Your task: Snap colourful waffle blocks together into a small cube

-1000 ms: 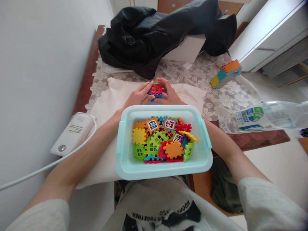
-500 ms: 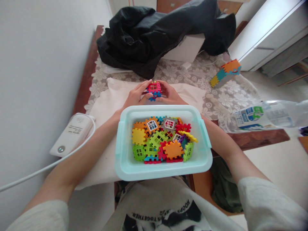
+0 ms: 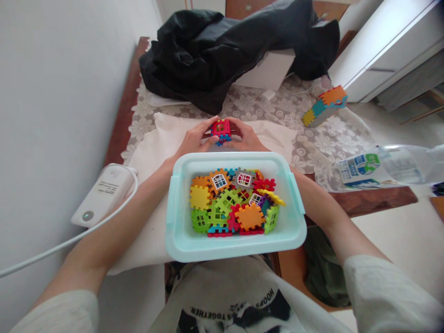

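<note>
Right at the center of the frame, just above the tub, both hands are on a small red-and-blue interlocking-block cube (image 3: pixel 221 129), its red window face turned up toward the camera. The left hand (image 3: pixel 197 138) grips it from the left, fingers along the top edge and thumb at the lower corner. Over on the other side, the right hand (image 3: pixel 248 138) curls round, clasping the cube's right side, forefinger high, thumb low; the remaining fingertips are hard to make out.

Below, mid-frame, sits the pale turquoise plastic tub (image 3: pixel 229 252), loaded with notched tiles: a yellow tile (image 3: pixel 200 197) at its left, an orange tile (image 3: pixel 249 217) toward the bottom, a gray window tile (image 3: pixel 243 179) near the top, and green lattice tiles (image 3: pixel 228 201) in the middle.

Up at the upper right, an orange, blue, yellow and gray block structure (image 3: pixel 326 105) stands on the floral lace tablecloth (image 3: pixel 333 134). A clear plastic bottle (image 3: pixel 378 169) lies on its side at the right, a white device (image 3: pixel 104 194) rests at the left, and black fabric (image 3: pixel 215 51) sprawls across the top.
</note>
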{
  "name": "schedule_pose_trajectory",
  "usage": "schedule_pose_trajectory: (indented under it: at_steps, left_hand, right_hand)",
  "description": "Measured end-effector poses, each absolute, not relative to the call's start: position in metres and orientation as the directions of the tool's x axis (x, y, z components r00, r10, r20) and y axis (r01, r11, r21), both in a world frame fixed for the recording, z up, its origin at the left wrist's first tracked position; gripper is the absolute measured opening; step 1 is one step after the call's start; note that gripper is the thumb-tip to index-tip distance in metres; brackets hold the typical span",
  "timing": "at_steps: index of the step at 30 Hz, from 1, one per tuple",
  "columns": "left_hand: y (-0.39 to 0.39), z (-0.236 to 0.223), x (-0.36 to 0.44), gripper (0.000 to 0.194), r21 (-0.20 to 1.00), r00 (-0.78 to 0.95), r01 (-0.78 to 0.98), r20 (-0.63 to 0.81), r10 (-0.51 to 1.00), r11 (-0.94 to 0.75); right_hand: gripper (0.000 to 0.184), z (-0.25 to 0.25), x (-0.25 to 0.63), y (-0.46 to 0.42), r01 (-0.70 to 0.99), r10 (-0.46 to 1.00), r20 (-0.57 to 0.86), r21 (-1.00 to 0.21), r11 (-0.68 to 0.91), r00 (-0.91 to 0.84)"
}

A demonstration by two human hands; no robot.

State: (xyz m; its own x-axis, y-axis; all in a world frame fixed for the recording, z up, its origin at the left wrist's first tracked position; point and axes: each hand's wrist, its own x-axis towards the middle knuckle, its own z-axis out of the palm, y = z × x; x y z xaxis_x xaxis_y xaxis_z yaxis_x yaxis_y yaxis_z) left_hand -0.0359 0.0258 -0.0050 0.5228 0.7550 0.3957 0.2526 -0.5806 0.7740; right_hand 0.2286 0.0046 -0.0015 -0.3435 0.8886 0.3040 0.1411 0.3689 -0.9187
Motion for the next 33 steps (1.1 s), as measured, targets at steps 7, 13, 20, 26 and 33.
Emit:
schedule_pose_trajectory:
  at_steps: [7, 13, 20, 26, 33]
  left_hand:
    - [0.023, -0.002, -0.035, 0.093, 0.74, 0.463, 0.295, 0.442, 0.768, -0.604]
    - [0.028, -0.007, -0.036, 0.101, 0.786, 0.442, 0.246, 0.43, 0.788, -0.567]
    - [0.029, -0.009, -0.035, 0.104, 0.848, 0.452, 0.204, 0.361, 0.816, -0.489]
    - [0.028, -0.007, -0.034, 0.109, 0.893, 0.436, 0.15, 0.325, 0.839, -0.424]
    - [0.033, -0.015, -0.034, 0.099, 0.906, 0.526, 0.115, 0.292, 0.798, -0.407]
  right_hand:
    - [0.108, -0.007, 0.23, 0.011, 0.152, 0.866, 0.345, -0.895, 0.419, -0.361]
    - [0.104, -0.013, 0.232, 0.017, 0.13, 0.874, 0.348, -0.903, 0.41, -0.339]
    - [0.094, -0.005, 0.235, 0.01, 0.179, 0.887, 0.336, -0.897, 0.404, -0.317]
    - [0.095, -0.013, 0.234, 0.016, 0.136, 0.876, 0.341, -0.904, 0.404, -0.34]
    - [0.091, -0.01, 0.237, 0.016, 0.1, 0.861, 0.403, -0.887, 0.451, -0.309]
